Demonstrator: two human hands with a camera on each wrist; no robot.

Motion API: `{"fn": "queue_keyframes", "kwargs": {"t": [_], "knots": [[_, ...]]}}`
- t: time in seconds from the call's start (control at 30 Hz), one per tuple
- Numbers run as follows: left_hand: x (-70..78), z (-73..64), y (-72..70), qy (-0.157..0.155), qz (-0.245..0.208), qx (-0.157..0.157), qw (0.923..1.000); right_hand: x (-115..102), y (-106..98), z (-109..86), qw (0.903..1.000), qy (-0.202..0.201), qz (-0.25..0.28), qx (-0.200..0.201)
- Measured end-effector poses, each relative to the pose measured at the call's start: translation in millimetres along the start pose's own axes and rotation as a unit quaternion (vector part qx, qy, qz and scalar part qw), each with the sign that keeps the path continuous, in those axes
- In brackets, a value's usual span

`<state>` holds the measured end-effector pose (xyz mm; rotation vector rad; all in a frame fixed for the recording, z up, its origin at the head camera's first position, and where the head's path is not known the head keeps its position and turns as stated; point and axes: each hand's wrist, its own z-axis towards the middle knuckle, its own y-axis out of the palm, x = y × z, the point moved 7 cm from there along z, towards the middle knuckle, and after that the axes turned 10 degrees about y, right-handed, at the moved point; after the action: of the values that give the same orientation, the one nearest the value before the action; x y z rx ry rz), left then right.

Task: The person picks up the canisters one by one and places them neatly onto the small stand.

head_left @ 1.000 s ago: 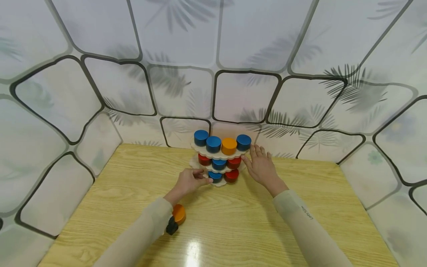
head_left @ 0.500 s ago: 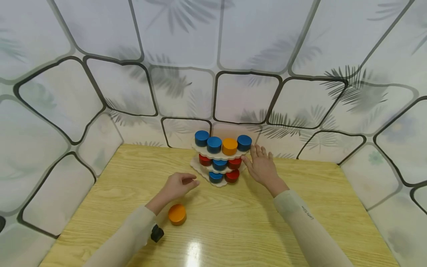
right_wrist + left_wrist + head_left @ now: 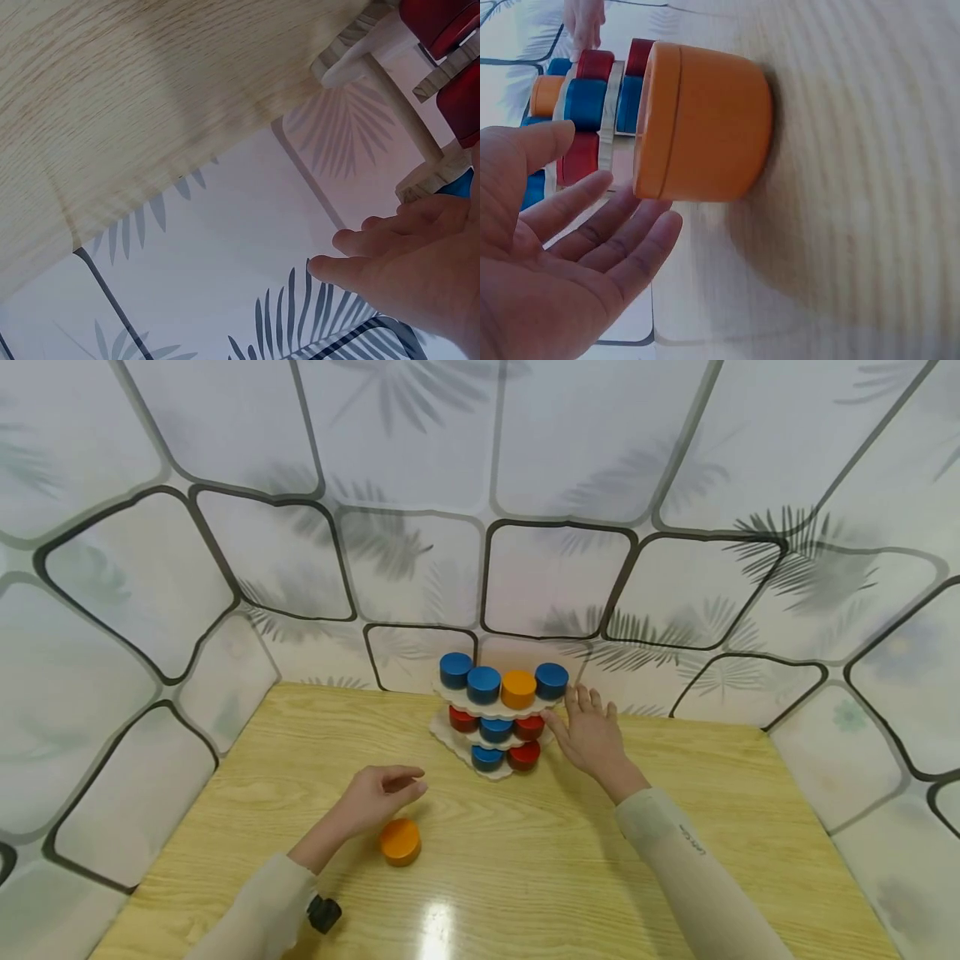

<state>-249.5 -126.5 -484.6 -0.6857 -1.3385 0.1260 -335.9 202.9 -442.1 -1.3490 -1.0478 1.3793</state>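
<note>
A tiered wooden stand (image 3: pixel 447 735) with scalloped boards stands by the back wall. Its top board carries blue jars (image 3: pixel 483 685) and one orange jar (image 3: pixel 518 689). Red jars (image 3: pixel 523 755) and more blue ones sit on the two lower levels. My right hand (image 3: pixel 592 735) touches the top board's right edge with fingers extended. On the table in front, a round orange jar (image 3: pixel 712 124) with a seam near its top stands alone. Beside it, my left hand (image 3: pixel 375 795) hovers with loosely spread fingers, holding nothing; in the left wrist view its fingertips come close to the jar.
The wood-grain table (image 3: pixel 585 877) meets a patterned wall covering (image 3: pixel 555 577) right behind the stand. More of this covering rises on the left and right sides. A black wrist camera (image 3: pixel 324 913) sticks out from the left sleeve.
My left hand has left the blue jar on the lowest level and drawn back left and toward me, near the lone orange jar. The right hand stays at the stand.
</note>
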Motion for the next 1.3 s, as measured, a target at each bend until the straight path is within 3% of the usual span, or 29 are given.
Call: {"fn": "queue_keyframes", "kwargs": {"t": [0.17, 0.33, 0.57, 1.3], "knots": [[0.4, -10.7, -0.1, 0.013, -0.012, -0.024, 0.9995, -1.0, -1.8, -0.5, 1.0000, 0.001, -0.003, -0.002], [0.0, -20.5, -0.2, 0.031, -0.057, -0.045, 0.9968, -1.7, -3.0, -0.4, 1.0000, 0.001, -0.003, -0.004], [-3.4, -30.8, -0.5, 0.051, -0.082, -0.058, 0.9936, -2.0, -3.3, 0.3, 1.0000, 0.000, -0.005, -0.005], [-22.5, -53.1, 3.6, 0.060, -0.139, -0.105, 0.9829, -1.6, -2.9, 0.4, 0.9999, 0.002, -0.005, -0.011]]}}
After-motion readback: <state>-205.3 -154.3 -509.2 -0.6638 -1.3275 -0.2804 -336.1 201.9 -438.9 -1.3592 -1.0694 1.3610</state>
